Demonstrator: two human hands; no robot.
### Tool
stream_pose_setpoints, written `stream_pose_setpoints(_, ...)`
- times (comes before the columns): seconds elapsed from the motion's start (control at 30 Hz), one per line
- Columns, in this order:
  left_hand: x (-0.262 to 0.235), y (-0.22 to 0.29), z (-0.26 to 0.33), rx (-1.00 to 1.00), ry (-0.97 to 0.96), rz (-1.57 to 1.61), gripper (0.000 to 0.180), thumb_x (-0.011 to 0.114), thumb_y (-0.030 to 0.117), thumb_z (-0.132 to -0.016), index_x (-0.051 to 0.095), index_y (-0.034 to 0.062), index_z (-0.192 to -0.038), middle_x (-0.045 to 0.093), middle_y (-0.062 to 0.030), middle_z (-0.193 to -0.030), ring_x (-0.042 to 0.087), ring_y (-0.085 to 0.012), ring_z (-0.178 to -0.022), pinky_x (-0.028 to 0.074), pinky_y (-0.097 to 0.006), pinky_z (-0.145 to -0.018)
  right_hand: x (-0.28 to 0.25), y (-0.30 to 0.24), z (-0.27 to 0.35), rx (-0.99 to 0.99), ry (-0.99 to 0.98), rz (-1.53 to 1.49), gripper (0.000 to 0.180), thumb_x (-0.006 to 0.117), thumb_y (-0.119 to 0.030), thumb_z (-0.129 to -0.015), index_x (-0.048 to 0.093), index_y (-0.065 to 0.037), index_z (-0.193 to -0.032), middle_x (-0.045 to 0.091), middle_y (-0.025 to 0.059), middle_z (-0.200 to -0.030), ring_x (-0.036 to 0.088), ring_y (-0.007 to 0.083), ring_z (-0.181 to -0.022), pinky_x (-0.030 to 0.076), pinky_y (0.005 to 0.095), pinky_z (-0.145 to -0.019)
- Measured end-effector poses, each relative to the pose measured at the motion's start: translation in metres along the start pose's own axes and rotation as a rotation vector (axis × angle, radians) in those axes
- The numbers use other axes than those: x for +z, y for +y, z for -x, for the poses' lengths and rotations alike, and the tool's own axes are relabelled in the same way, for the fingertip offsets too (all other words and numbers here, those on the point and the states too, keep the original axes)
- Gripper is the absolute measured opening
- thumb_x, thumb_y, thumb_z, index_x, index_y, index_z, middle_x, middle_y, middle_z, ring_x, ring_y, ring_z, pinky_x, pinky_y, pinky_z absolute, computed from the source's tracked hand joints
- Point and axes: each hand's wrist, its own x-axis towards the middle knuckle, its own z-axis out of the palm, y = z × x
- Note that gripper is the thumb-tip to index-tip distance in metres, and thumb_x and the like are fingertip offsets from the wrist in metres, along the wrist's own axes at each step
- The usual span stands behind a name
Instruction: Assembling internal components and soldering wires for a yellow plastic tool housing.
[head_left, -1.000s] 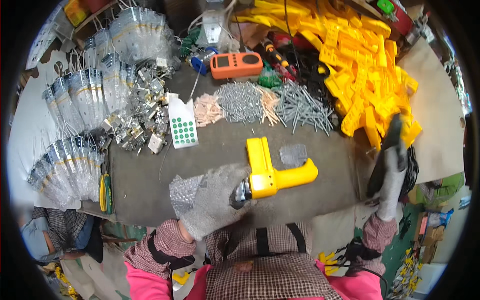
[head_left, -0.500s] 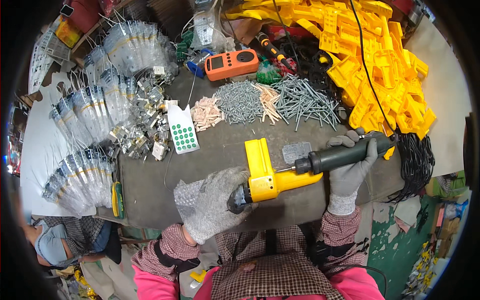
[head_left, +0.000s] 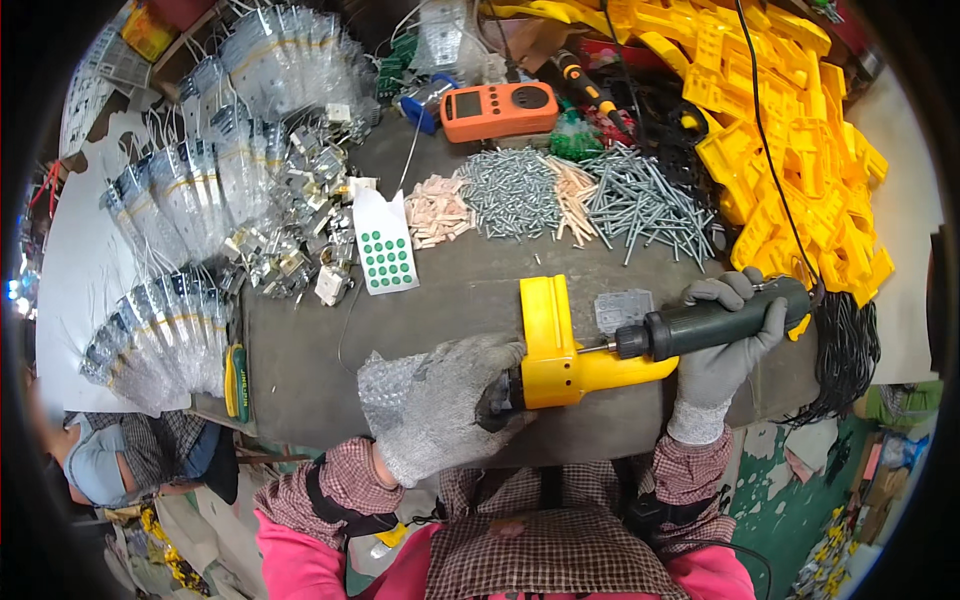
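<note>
While your gloved left hand (head_left: 440,410) clamps the near end of the yellow plastic housing (head_left: 565,350) against the grey workbench (head_left: 300,370), your gloved right hand (head_left: 722,345) grips a dark electric screwdriver (head_left: 715,320), its bit meeting the housing's side where the upright leg joins the handle-like arm. Keep the tool level and in line with the bit, press straight in, and hold your left grip firm so the part does not twist on the bench; the screw itself is too small to make out. Your left hand is closed around the part and your right is wrapped fully around the tool's barrel, so the housing lies between your hands, held by the left and reached by the right only through the bit, just in front of your chest. A small clear bag (head_left: 622,308) rests just behind the tool. Farther back lie heaps of steel screws (head_left: 640,205) and pale wall plugs (head_left: 435,210), an orange meter (head_left: 498,110), a card of green dots (head_left: 385,250), bagged metal parts (head_left: 200,200) to your left and a stack of matching yellow housings (head_left: 790,130) to your right.
</note>
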Motion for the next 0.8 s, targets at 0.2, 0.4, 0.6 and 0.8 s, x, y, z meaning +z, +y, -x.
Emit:
stream_pose_setpoints(0.2,-0.003,-0.002,0.002,0.030,0.040,0.007,0.060,0.084,0.027,-0.071,0.062,0.0057,-0.123,0.062,-0.0194,-0.122,0.060,-0.0411,-0.112,0.047,-0.048,-0.098,0.000,0.006,-0.006,0.009,-0.020,0.025,0.031,0.068,-0.027,-0.095,0.052,-0.010,-0.115,0.048,-0.0008,-0.090,0.050,0.0117,-0.082,0.038,0.0365,-0.094)
stream_pose_setpoints(0.4,-0.009,-0.001,0.002,0.007,-0.047,-0.003,0.059,0.077,0.028,-0.080,0.056,0.0053,-0.130,0.059,-0.0186,-0.130,0.056,-0.0389,-0.121,0.044,-0.049,-0.103,0.002,0.008,-0.009,0.039,-0.060,0.009,0.030,0.067,-0.027,-0.095,0.052,-0.010,-0.115,0.047,-0.0011,-0.090,0.050,0.0117,-0.082,0.038,0.0368,-0.095)
stream_pose_setpoints(0.6,-0.006,-0.003,0.005,0.010,-0.040,-0.019,0.065,0.077,0.029,-0.081,0.051,0.0054,-0.135,0.053,-0.0185,-0.137,0.050,-0.0386,-0.129,0.038,-0.050,-0.108,0.008,0.012,-0.010,0.040,-0.072,-0.012,0.033,0.068,-0.028,-0.095,0.052,-0.009,-0.118,0.047,-0.0003,-0.091,0.050,0.0130,-0.083,0.038,0.0382,-0.094)
stream_pose_setpoints(0.8,-0.012,-0.013,0.008,0.178,0.075,-0.075,0.066,0.083,0.018,-0.073,0.056,0.0081,-0.132,0.053,-0.0202,-0.134,0.055,-0.0427,-0.121,0.046,-0.050,-0.099,0.001,-0.008,0.007,-0.147,-0.081,0.141,0.038,0.066,-0.032,-0.096,0.052,-0.008,-0.122,0.046,0.0016,-0.091,0.046,0.0137,-0.082,0.038,0.0376,-0.091)
